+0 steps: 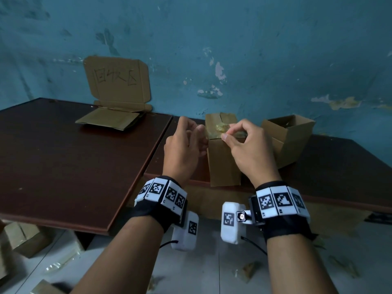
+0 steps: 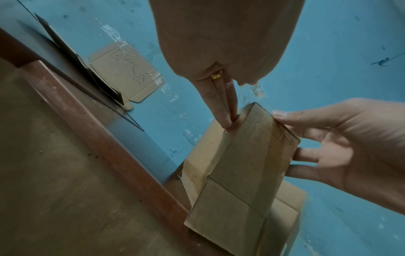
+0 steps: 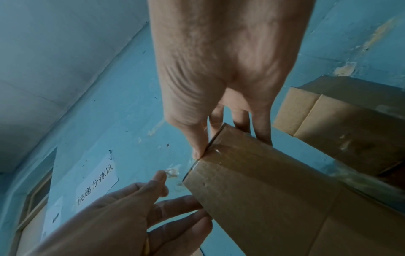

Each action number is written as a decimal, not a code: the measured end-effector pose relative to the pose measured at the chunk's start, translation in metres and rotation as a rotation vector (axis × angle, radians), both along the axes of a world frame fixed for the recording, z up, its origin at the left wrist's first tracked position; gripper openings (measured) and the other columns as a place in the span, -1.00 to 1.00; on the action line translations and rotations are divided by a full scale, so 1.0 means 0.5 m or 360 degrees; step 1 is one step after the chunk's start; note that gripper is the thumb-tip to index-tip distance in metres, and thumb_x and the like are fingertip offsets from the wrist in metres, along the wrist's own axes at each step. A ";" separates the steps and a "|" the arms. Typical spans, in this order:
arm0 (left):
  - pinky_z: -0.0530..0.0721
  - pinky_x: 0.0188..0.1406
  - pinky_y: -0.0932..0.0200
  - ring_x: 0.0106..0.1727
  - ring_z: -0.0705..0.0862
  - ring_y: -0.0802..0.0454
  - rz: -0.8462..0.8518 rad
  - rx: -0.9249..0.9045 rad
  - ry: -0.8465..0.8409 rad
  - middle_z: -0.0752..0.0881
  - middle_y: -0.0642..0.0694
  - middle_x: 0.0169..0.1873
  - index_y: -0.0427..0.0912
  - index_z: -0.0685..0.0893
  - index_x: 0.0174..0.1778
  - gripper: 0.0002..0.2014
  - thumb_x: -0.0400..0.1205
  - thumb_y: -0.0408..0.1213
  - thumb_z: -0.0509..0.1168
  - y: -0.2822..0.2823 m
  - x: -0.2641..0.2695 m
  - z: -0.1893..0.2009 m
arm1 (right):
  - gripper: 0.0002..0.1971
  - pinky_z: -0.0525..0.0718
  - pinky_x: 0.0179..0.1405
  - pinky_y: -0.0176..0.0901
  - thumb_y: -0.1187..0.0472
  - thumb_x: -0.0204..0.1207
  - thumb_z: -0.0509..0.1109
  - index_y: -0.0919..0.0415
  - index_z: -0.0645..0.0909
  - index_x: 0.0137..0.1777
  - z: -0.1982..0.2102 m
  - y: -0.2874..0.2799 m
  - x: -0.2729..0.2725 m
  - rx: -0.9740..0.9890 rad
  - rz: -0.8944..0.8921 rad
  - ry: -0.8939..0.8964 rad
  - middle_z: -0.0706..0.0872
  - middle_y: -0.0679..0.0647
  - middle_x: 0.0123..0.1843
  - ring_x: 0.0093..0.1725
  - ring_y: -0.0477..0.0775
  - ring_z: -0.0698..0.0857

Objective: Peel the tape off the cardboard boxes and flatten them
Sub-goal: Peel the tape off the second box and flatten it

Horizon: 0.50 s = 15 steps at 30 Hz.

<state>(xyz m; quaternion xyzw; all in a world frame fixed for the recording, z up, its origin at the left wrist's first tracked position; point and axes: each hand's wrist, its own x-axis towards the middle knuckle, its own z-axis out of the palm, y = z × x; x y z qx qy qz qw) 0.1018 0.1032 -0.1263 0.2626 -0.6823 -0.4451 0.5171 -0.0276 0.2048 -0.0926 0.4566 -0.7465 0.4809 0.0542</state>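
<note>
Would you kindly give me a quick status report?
Right hand pinching tape atop upright box. Left hand open beside it. Nothing in the way.

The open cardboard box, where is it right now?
In the head view, the open cardboard box sits on the table right of the taped box.

A dark counter (image 1: 63, 158) fills nine o'clock. A handwritten cardboard sign (image 1: 116, 78) leans on the blue wall (image 1: 254, 49) at eleven.
</note>
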 end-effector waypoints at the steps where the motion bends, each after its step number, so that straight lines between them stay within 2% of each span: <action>1: 0.92 -0.22 -0.21 -0.19 0.90 -0.02 0.0017 0.0007 0.0019 0.87 -0.08 -0.23 -0.09 0.59 0.04 -0.82 0.87 -0.08 0.29 0.003 -0.001 0.001 | -0.89 0.48 0.15 -0.28 0.09 0.65 0.58 0.04 0.71 -0.04 0.001 0.001 0.001 0.0009 0.0006 0.0003 0.83 -0.07 0.29 0.30 -0.14 0.68; 5: 0.92 -0.21 -0.20 -0.24 0.90 -0.01 0.0094 0.0103 0.0068 0.88 -0.04 -0.28 -0.06 0.65 -0.06 -0.75 0.86 -0.02 0.29 0.006 -0.007 0.002 | -0.88 0.48 0.15 -0.28 0.07 0.64 0.59 0.03 0.72 -0.05 0.003 0.002 0.006 0.0019 0.0021 0.0016 0.84 -0.07 0.30 0.31 -0.11 0.70; 9: 0.84 -0.16 -0.22 -0.28 0.82 -0.01 0.0258 -0.0069 -0.0132 0.81 0.01 -0.36 -0.08 0.66 -0.13 -0.49 0.77 0.33 0.23 -0.008 -0.008 -0.006 | -0.87 0.53 0.14 -0.25 0.06 0.63 0.61 0.02 0.73 -0.05 0.002 0.001 0.009 0.0021 0.0028 0.0024 0.84 -0.07 0.29 0.32 -0.08 0.73; 11: 0.75 -0.16 -0.21 -0.29 0.73 0.01 0.0346 -0.0221 -0.0259 0.75 0.04 -0.39 -0.07 0.64 -0.17 -0.51 0.76 0.32 0.26 -0.004 -0.006 -0.004 | -0.88 0.56 0.13 -0.24 0.06 0.62 0.61 0.00 0.72 -0.01 0.002 0.000 0.009 0.0024 0.0034 0.0014 0.84 -0.09 0.27 0.29 -0.09 0.73; 13: 0.74 -0.17 -0.18 -0.23 0.72 0.06 0.0339 -0.0347 -0.0297 0.74 0.08 -0.29 -0.02 0.65 -0.14 -0.58 0.71 0.29 0.37 0.001 -0.010 -0.004 | -0.84 0.64 0.10 -0.23 0.09 0.62 0.62 -0.01 0.70 0.08 0.002 0.001 0.009 0.0020 0.0049 -0.0010 0.82 -0.11 0.20 0.20 -0.14 0.72; 15: 0.74 -0.12 -0.18 -0.15 0.70 0.07 0.0306 -0.0427 -0.0232 0.69 0.10 -0.19 -0.02 0.67 -0.12 -0.67 0.67 0.17 0.49 0.008 -0.017 -0.002 | -0.78 0.71 0.10 -0.21 0.06 0.60 0.64 -0.02 0.68 0.14 0.002 0.000 0.011 0.0003 0.0074 -0.0028 0.81 -0.11 0.19 0.18 -0.15 0.73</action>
